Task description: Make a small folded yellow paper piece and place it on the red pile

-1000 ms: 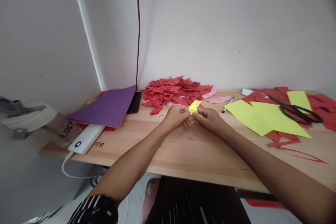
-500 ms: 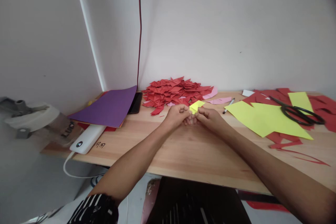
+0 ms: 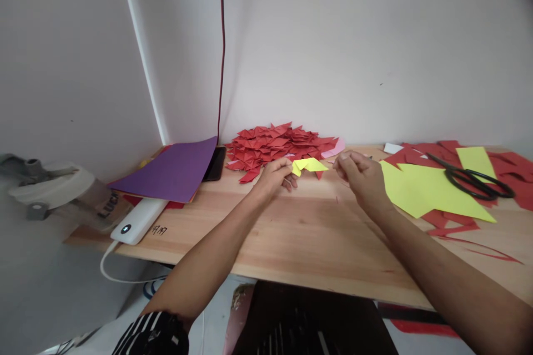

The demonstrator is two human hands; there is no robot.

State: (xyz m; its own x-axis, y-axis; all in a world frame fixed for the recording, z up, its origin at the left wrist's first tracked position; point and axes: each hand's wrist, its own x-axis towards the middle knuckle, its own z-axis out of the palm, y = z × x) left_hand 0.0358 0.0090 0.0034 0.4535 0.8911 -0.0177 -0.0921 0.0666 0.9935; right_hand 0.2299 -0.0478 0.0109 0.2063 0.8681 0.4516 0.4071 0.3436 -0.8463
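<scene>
My left hand (image 3: 275, 175) is closed in a pinch on the left end of a folded yellow paper piece (image 3: 308, 165). The piece is held just above the table, in front of a heap of red folded paper pieces (image 3: 275, 147), and its pointed end faces right. To the right, apart from that tip, hangs my right hand (image 3: 363, 178). Its fingers are curled together, and nothing shows between them. Behind this hand, the pen and a strip of pink paper are mostly hidden.
On the right, black scissors (image 3: 478, 182) lie over a large yellow sheet (image 3: 425, 188) and red paper scraps (image 3: 516, 175). A purple sheet (image 3: 170, 169), a dark phone (image 3: 215, 163), a white power bank (image 3: 139, 221) and a bottle (image 3: 83, 194) are on the left.
My hands were together at the yellow paper piece. Now my right hand has let go and moved right and up, while the piece stays in my left hand, turned lengthwise.
</scene>
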